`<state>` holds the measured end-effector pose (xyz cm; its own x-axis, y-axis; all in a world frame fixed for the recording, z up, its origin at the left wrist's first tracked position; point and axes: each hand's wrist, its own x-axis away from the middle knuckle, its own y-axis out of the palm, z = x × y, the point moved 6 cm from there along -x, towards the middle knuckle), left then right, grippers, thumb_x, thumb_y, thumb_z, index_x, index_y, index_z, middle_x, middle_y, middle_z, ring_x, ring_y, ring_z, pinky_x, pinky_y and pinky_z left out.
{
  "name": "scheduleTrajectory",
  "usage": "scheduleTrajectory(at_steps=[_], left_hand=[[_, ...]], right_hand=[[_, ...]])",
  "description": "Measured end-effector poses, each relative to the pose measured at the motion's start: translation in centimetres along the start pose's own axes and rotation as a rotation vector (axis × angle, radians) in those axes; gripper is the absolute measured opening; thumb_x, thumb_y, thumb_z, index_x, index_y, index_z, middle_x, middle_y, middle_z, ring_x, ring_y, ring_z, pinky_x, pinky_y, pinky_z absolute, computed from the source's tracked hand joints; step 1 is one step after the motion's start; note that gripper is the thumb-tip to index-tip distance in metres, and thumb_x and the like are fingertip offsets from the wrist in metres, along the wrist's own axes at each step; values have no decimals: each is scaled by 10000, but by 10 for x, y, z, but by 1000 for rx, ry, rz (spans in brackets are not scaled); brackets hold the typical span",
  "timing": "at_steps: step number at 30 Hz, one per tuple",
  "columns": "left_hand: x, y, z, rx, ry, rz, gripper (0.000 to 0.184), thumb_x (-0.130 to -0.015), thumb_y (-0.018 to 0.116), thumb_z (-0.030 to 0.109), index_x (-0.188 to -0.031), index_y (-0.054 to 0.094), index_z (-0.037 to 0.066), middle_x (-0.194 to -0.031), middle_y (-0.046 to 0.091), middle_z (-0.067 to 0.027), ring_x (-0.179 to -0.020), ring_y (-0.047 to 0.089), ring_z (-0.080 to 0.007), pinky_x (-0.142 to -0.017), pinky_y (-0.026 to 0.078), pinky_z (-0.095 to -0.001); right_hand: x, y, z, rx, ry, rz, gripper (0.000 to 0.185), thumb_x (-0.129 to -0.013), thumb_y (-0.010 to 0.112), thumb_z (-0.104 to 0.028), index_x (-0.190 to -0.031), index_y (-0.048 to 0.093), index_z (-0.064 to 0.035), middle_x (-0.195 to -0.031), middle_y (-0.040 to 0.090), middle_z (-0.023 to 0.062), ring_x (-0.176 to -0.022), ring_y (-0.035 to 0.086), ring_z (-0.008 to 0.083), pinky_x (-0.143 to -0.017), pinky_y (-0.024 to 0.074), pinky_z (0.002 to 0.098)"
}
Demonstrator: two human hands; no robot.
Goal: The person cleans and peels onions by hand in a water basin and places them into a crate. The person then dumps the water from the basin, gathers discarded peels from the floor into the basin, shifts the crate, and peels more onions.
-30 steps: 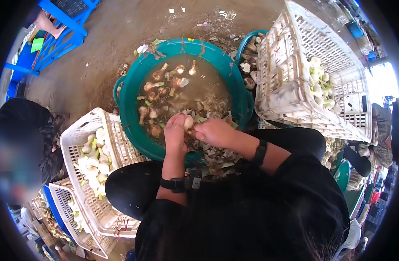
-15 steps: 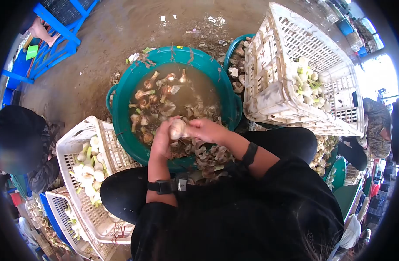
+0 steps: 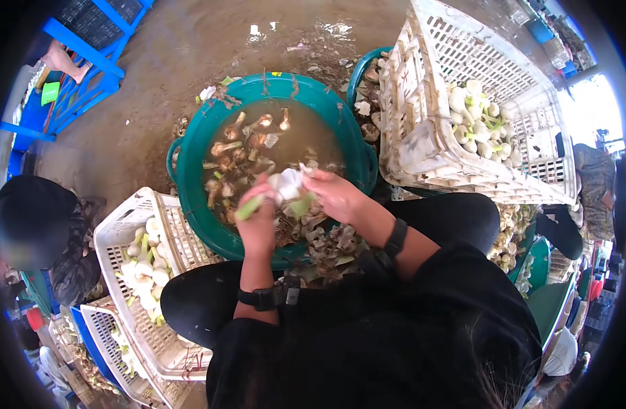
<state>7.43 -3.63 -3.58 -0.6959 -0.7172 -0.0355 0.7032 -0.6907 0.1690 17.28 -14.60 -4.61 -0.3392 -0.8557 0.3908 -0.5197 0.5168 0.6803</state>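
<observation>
Over the near side of a green tub [image 3: 190, 204], my left hand [image 3: 258, 221] is closed round a whitish garlic bulb [image 3: 284, 184], whose green stem [image 3: 248, 207] sticks out at the left. My right hand [image 3: 337, 195] pinches pale garlic skin [image 3: 306, 172] at the bulb's right side. A greenish flap of peel [image 3: 300, 206] hangs below; motion blurs it. Brownish unpeeled garlic bulbs [image 3: 239, 155] float in the tub's murky water. A heap of loose peels [image 3: 333, 242] lies at the near rim, below my right hand.
At right, a tall white crate [image 3: 415, 109] holds peeled bulbs [image 3: 478, 123]. Another white crate [image 3: 180, 235] with bulbs [image 3: 146, 269] stands at left. Behind the tub is a second green basin [image 3: 354, 88]. Another person [image 3: 33, 225] sits at far left. The floor [image 3: 183, 41] is wet and muddy.
My hands have drawn slightly apart, and loosened white skin now shows between them. The bulb has turned, bringing its green stem into view at the left. The camera view has shifted a little.
</observation>
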Motion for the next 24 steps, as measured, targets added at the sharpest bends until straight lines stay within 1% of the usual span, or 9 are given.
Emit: scheduleTrajectory(at_steps=[3, 5, 11, 13, 15, 17, 19, 22, 24], left_hand=[[2, -22, -10, 513, -499, 359, 221, -880, 500, 235, -1055, 515, 100, -968, 596, -47, -804, 588, -139, -624, 505, -256], [1, -43, -22, 567, -574, 383, 227, -882, 469, 301, -1013, 522, 122, -883, 588, -18, -689, 551, -114, -536, 459, -230], [5, -48, -13, 707, -716, 496, 271, -861, 394, 388, -884, 525, 152, -660, 516, 21, -436, 402, -81, -367, 302, -193], [4, -70, -9, 870, -616, 424, 273, -848, 424, 388, -899, 521, 138, -680, 535, 13, -455, 442, -94, -392, 388, -226], [2, -117, 17, 1272, -329, 414, 348, -834, 445, 406, -897, 507, 69, -749, 557, -53, -555, 519, -154, -497, 493, -270], [14, -145, 87, 1347, 73, 592, 455, -843, 427, 442, -914, 475, -5, -820, 555, -139, -710, 566, -240, -647, 533, -331], [26, -151, 105, 1290, 155, 929, 519, -861, 383, 469, -938, 440, -41, -884, 529, -199, -787, 554, -282, -692, 521, -359], [18, -111, 70, 1021, -173, 888, 354, -878, 404, 411, -911, 419, 59, -923, 517, -159, -748, 532, -222, -647, 478, -322], [13, -93, 46, 929, -266, 810, 289, -884, 417, 375, -892, 438, 87, -899, 524, -102, -702, 488, -172, -595, 421, -268]], right_hand=[[27, -13, -9, 580, -128, -92, 233, -883, 498, -193, -1063, 514, -45, -979, 590, 48, -927, 543, 131, -773, 448, 296], [57, 14, -56, 258, -564, -169, 248, -875, 505, -170, -1081, 491, -34, -1015, 585, 79, -943, 545, 154, -796, 447, 310], [32, -27, -76, -27, -363, -27, 307, -868, 463, -221, -1097, 483, -18, -988, 589, 118, -814, 587, 236, -690, 489, 363], [0, -43, -46, 1453, -216, -20, 279, -849, 469, -208, -1087, 525, -73, -949, 604, 114, -828, 595, 235, -684, 490, 371], [4, -55, -11, 2349, 262, 121, 253, -807, 482, -154, -1039, 573, -115, -928, 606, 108, -847, 600, 252, -702, 487, 374], [-22, -56, -1, 2167, 139, 127, 255, -792, 475, -136, -1021, 584, -113, -939, 601, 113, -861, 596, 262, -716, 485, 378], [-59, -42, 6, 1946, -154, 131, 254, -777, 453, -114, -988, 595, -106, -952, 594, 118, -867, 589, 284, -732, 480, 386], [-142, -8, 24, 1956, -527, 46, 221, -803, 441, -167, -941, 592, -84, -920, 605, 121, -833, 587, 302, -723, 475, 396], [-203, 10, 50, 1803, -341, -49, 236, -804, 486, -257, -891, 596, -67, -871, 616, 113, -818, 587, 306, -715, 470, 389]])
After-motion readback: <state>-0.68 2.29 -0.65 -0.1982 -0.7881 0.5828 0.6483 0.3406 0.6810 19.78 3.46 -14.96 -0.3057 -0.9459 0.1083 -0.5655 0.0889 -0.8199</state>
